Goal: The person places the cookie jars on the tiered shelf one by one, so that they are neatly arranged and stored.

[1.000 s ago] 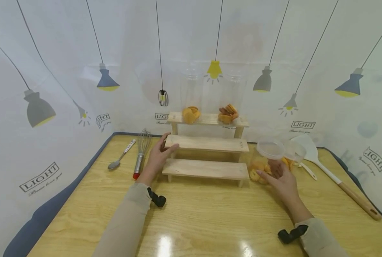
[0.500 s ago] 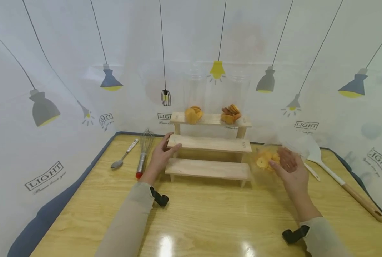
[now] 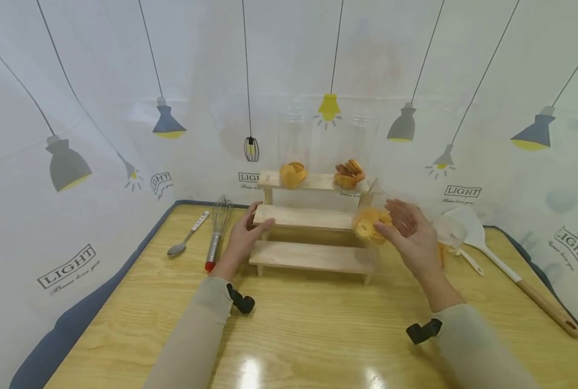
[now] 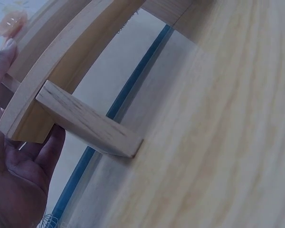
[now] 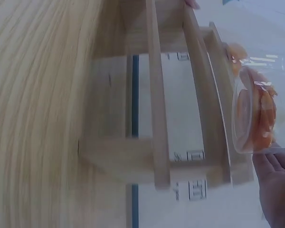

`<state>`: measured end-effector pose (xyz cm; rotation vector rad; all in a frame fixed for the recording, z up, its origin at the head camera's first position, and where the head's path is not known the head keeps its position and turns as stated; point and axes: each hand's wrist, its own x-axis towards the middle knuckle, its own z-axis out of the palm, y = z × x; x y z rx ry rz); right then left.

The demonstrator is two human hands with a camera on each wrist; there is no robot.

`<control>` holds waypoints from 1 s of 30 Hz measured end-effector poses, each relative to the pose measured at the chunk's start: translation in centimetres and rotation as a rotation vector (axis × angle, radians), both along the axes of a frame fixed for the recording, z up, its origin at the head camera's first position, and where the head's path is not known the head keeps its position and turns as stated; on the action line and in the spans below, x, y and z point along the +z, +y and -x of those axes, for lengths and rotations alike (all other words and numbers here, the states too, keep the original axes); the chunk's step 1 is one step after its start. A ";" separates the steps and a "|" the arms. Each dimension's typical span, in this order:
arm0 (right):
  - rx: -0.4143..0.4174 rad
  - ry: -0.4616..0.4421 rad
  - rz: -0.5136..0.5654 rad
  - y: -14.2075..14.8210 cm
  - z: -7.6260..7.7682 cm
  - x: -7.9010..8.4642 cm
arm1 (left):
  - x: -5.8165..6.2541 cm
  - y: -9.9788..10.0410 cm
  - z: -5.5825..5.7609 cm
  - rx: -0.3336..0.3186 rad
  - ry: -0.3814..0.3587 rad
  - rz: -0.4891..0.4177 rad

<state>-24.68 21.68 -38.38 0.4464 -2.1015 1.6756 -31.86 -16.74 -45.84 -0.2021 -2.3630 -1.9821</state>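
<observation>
Holding (right hand): one clear plastic jar (image 3: 365, 220), gripped by the right hand (image 3: 410, 240), thumb on the near side, fingers spread around the far side.
Jar, location: raised above the desk (image 3: 289, 329), at the right end of the middle tier (image 3: 308, 216) of a three-tier wooden stand (image 3: 308, 255); contact between base and board cannot be told.
Jar, risks: base could catch the board's edge and tip if brought in too low; smooth walls could slip if the grip slackens; set too near the end, it could topple off.
Stand, risks: a sideways knock could shift it if the left hand lets go, upsetting the left upper jar (image 3: 293, 174) and right upper jar (image 3: 349, 175) on the top tier (image 3: 319, 181).
Jar, appearance: transparent, glossy, with bright glints; yellow-orange biscuits heaped at the base, one round piece foremost; upper walls faint against the pale backdrop, lid not discernible.
Bracing (left hand): left hand (image 3: 242, 237) clasps the middle tier's left end, thumb above, fingers beneath.
Desk, right: another clear container (image 3: 450, 229), partly hidden; spatula (image 3: 499, 263), wooden-handled.
Desk, left: whisk (image 3: 213, 249), red-tipped; metal spoon (image 3: 177, 249).
</observation>
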 end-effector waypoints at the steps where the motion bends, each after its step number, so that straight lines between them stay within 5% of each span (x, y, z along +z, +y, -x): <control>1: 0.010 -0.015 -0.015 -0.8 0.3 0.0 | 0.0 0.1 0.0 -0.007 -0.001 -0.003; 16: 0.167 -0.024 -0.109 -10.6 3.7 -0.2 | 0.3 0.1 0.2 -0.028 -0.030 -0.006; 30: 0.224 -0.075 -0.100 -13.2 4.9 -1.3 | 0.3 -0.1 -0.2 0.010 0.019 0.009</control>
